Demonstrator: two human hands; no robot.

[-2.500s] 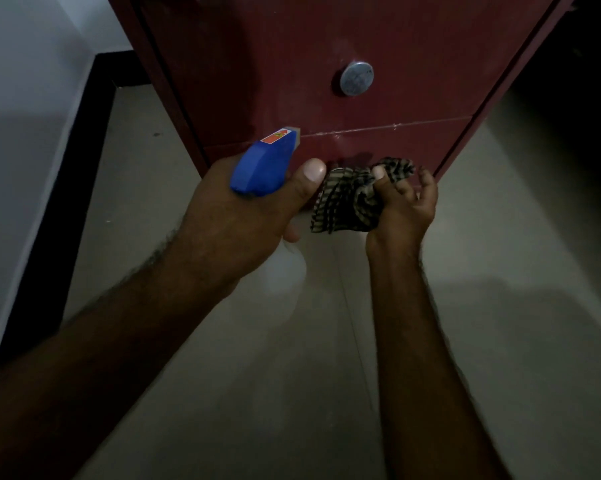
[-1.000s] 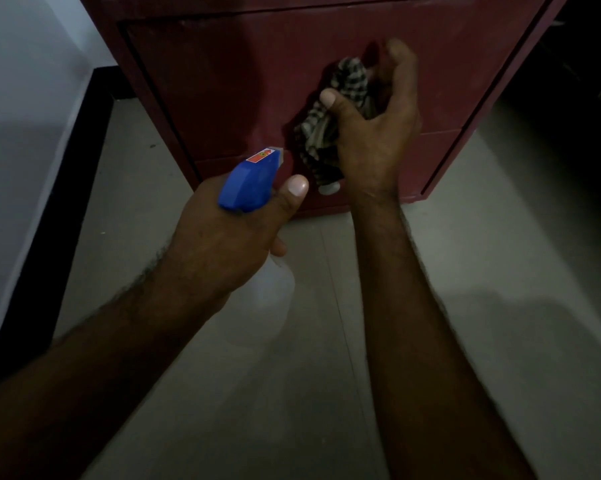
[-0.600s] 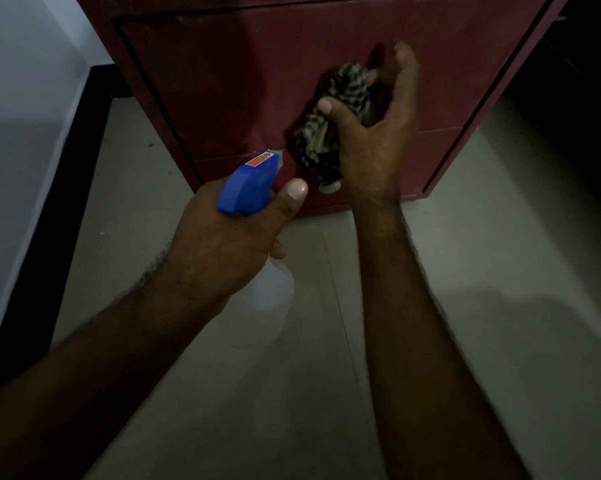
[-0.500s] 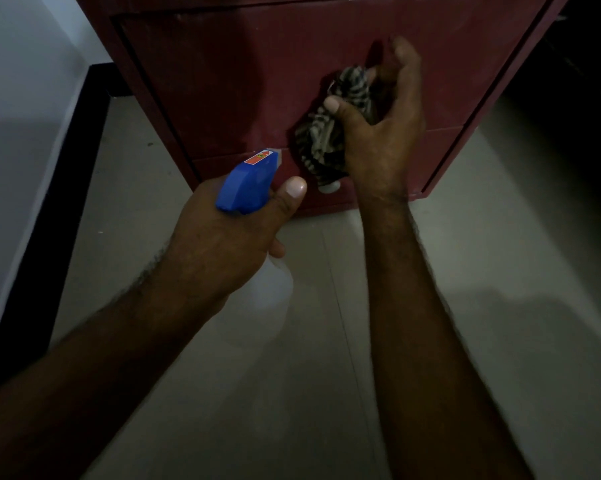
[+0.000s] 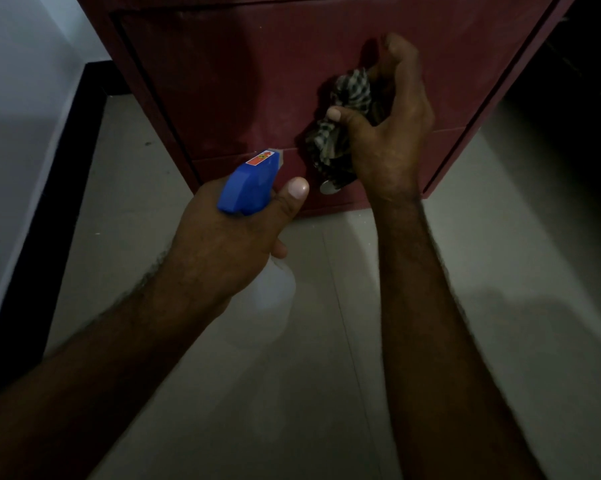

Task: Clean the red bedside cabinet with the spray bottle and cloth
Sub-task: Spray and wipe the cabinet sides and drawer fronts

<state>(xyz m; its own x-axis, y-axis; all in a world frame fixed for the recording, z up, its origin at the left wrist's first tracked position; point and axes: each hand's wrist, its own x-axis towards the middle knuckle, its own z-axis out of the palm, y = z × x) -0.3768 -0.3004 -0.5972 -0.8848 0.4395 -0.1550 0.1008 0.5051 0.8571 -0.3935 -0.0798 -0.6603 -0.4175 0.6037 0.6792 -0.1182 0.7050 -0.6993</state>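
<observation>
The red bedside cabinet (image 5: 243,81) fills the top of the head view, its front facing me. My right hand (image 5: 392,133) grips a bunched checked cloth (image 5: 344,112) and presses it against the cabinet front, over the seam between the upper and lower drawers. A round silver knob (image 5: 327,187) peeks out below the cloth. My left hand (image 5: 229,244) holds the spray bottle (image 5: 254,183) by its blue head, nozzle towards the cabinet, its pale translucent body hanging below my hand.
Pale floor tiles (image 5: 499,306) spread below and to the right of the cabinet. A white wall (image 5: 11,109) with a black skirting strip (image 5: 60,188) runs along the left. A dark space lies at the upper right.
My right hand with the cloth rose from the bottom drawer to the upper drawer front and now shifts slightly rightwards while rubbing. My left hand with the bottle stays nearly still.
</observation>
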